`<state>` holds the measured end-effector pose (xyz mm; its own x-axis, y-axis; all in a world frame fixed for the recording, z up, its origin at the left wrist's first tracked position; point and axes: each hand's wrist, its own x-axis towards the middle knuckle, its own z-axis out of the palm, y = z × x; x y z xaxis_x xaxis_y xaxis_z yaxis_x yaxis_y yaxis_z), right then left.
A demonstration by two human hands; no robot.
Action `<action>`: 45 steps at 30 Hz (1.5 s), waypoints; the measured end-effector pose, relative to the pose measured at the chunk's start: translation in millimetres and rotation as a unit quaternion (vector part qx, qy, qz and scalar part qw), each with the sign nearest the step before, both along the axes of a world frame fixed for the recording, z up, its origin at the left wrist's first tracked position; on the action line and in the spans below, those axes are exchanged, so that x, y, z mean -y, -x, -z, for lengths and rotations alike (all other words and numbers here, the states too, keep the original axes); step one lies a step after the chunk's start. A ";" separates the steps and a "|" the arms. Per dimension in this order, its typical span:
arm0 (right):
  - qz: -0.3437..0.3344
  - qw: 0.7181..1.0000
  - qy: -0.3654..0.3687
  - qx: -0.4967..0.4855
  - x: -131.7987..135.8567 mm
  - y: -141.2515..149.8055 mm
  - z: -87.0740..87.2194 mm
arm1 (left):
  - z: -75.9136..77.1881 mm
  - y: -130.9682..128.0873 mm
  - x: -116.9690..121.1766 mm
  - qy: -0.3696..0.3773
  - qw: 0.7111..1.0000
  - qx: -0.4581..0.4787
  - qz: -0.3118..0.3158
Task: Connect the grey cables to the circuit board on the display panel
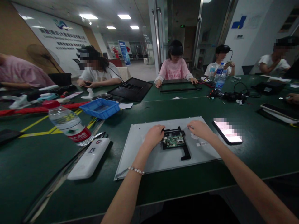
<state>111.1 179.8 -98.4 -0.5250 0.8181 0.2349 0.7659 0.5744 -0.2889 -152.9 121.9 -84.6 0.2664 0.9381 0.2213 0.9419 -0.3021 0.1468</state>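
Resting near the middle of a pale, flat display panel, a green circuit board sits within a black plastic bracket, whose one long leg points toward the panel's near edge. The panel lies flat close to the near edge of the table.

The left hand is curled at the bracket's upper left corner, apparently touching it; its thumb is hidden, so I cannot tell whether it pinches anything. The right hand has its fingers drawn together over the panel's far right part, apart from the bracket; whether something thin is between the fingertips cannot be told.

The bracket should be light and fairly stiff, its leg likely the part that flexes most. The board looks fragile, with exposed components, so the bracket's outer rim is the better hold. The panel would probably be broad, slick and easily cracked, best taken by two opposite edges. A smartphone lies just beyond its right edge.
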 end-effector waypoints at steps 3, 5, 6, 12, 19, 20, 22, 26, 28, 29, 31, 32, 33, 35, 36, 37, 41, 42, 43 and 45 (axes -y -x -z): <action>-0.012 1.000 0.005 0.019 5.9 -6.1 -3.2 | -2.4 0.1 0.6 0.001 1.000 -0.004 -0.003; -0.019 1.000 0.009 0.010 11.8 -12.1 -8.4 | -5.2 1.0 0.6 0.003 1.000 -0.007 -0.004; -0.021 1.000 0.013 0.004 15.1 -15.2 -11.0 | -7.1 1.7 0.7 0.004 1.000 -0.008 -0.001; -0.046 0.997 0.058 -0.028 30.5 -25.8 -11.1 | -22.2 7.1 8.4 0.032 0.993 0.074 0.082; -0.015 0.986 0.121 -0.113 31.4 -27.4 8.0 | -24.7 11.5 18.3 0.196 0.964 0.102 0.147; -0.006 0.984 0.124 -0.124 31.1 -27.9 10.3 | -24.7 11.4 18.5 0.212 0.961 0.098 0.150; 0.012 0.982 0.122 -0.143 30.3 -29.5 13.8 | -25.1 10.9 18.6 0.232 0.957 0.089 0.151; 0.041 0.979 0.115 -0.165 28.3 -35.3 17.1 | -25.9 10.3 18.0 0.234 0.957 0.083 0.147; 0.060 0.978 0.113 -0.164 27.6 -38.6 17.0 | -25.4 10.5 17.6 0.227 0.958 0.085 0.151; 0.069 0.979 0.110 -0.157 27.5 -40.0 16.5 | -25.0 10.8 17.5 0.225 0.959 0.086 0.153; 0.085 0.982 0.096 -0.140 27.6 -41.4 14.0 | -24.1 11.6 17.3 0.224 0.959 0.088 0.152; 0.089 0.984 0.085 -0.132 27.6 -41.2 11.9 | -23.7 12.0 17.2 0.225 0.959 0.089 0.150; 0.089 0.985 0.072 -0.125 27.3 -40.3 9.3 | -23.3 12.3 17.2 0.226 0.959 0.089 0.149; 0.073 0.990 0.043 -0.109 25.0 -36.2 3.2 | -22.9 12.7 17.1 0.226 0.959 0.085 0.147; 0.058 0.993 0.026 -0.096 22.7 -33.2 0.1 | -22.8 12.8 17.0 0.225 0.959 0.084 0.147; 0.037 0.996 0.007 -0.077 19.8 -29.7 -2.5 | -22.6 12.8 16.9 0.225 0.960 0.083 0.148; -0.029 0.997 -0.056 0.034 5.8 -14.5 -4.4 | -21.8 12.3 15.7 0.231 0.957 0.089 0.150; -0.034 0.996 -0.065 0.058 3.2 -11.4 -2.8 | -21.5 12.3 15.4 0.235 0.956 0.091 0.150; -0.035 0.994 -0.074 0.077 1.3 -9.0 -0.9 | -21.2 12.3 15.1 0.238 0.955 0.093 0.150; -0.031 0.991 -0.086 0.097 -0.6 -6.0 3.0 | -20.4 12.6 14.8 0.241 0.954 0.100 0.150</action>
